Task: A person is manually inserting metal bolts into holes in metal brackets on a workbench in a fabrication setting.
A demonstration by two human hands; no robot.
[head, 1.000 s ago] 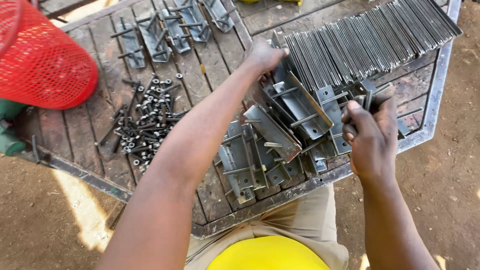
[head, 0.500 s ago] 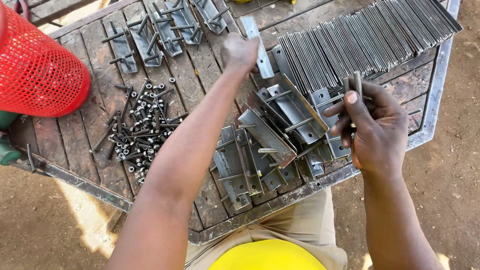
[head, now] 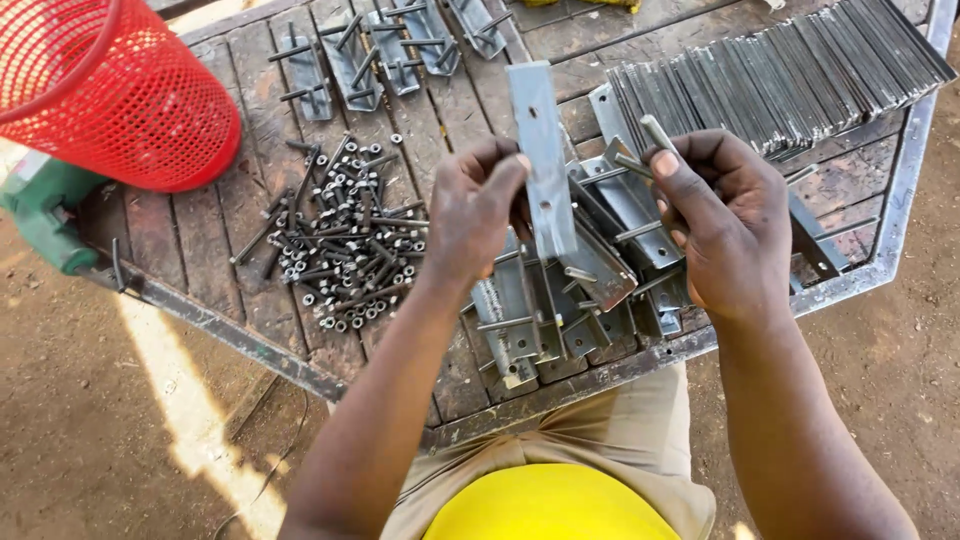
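Observation:
My left hand [head: 478,208] holds a flat grey metal plate [head: 540,150] with holes, standing upright in front of me. My right hand [head: 722,222] is closed on a couple of long bolts [head: 650,140], their ends sticking up beside the plate. Below both hands lies a heap of bolted plate assemblies [head: 575,300] on the wooden worktable [head: 180,235]. A long row of loose plates [head: 790,75] stands on edge at the back right.
A pile of bolts and nuts [head: 345,245] lies left of my hands. A red mesh basket [head: 100,85] and a green tool [head: 45,210] sit at the left. Several finished assemblies [head: 385,45] lie at the back. Table's metal edge [head: 640,365] is near me.
My left hand picked a plate from the row and carried it back toward me, now held upright. My right hand rose a little with the bolts toward the plate.

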